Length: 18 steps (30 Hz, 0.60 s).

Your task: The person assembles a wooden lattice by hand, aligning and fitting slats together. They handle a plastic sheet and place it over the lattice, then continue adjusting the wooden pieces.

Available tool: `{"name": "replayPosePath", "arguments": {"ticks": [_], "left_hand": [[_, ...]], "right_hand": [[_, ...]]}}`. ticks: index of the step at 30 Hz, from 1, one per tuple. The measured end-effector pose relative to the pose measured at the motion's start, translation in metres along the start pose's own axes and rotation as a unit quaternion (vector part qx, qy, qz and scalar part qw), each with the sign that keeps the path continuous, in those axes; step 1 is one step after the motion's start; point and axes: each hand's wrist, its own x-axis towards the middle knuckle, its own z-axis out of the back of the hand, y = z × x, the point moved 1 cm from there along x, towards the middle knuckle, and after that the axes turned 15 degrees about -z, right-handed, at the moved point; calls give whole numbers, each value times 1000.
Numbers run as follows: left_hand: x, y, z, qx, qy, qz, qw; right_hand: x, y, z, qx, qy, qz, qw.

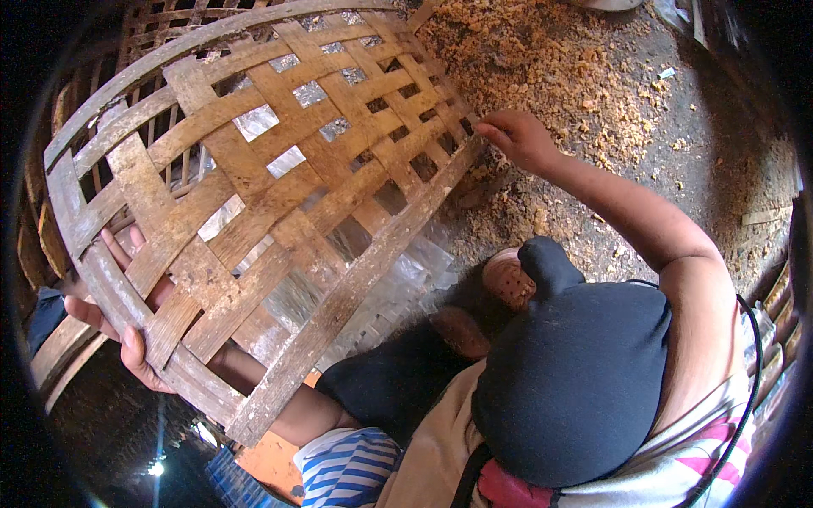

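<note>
A large woven rack of flat bamboo slats (262,224), edged with worn wooden bars, is held up tilted across the left and middle of the head view. My left hand (142,362) grips its lower left edge, some fingers showing through and behind the lattice, the thumb on the near side. At the rack's right corner, my right hand (523,140) is closed on the end of the long bar, fingertips partly hidden. Nothing lies on the slats except stains and pale residue. Through the gaps, a crumpled clear plastic sheet (428,258) shows beneath.
Yellowish-brown crumbly matter (584,85) covers the dark ground beyond my right hand. A reddish-brown perforated shoe (506,278) is near the rack's bar. A rounded black cloth-covered shape (576,372) blocks the lower right. Another slatted frame (174,25) stands at the upper left.
</note>
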Motion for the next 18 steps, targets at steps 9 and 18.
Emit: {"name": "replayPosePath", "arguments": {"ticks": [9,18], "left_hand": [[-1,-1,-5,58,-31,-8,998],[-1,0,-8,90,-25,-17,995]], "right_hand": [[10,0,-20,-19,-23,76,997],[7,23,-18,21,51,-5,998]]}}
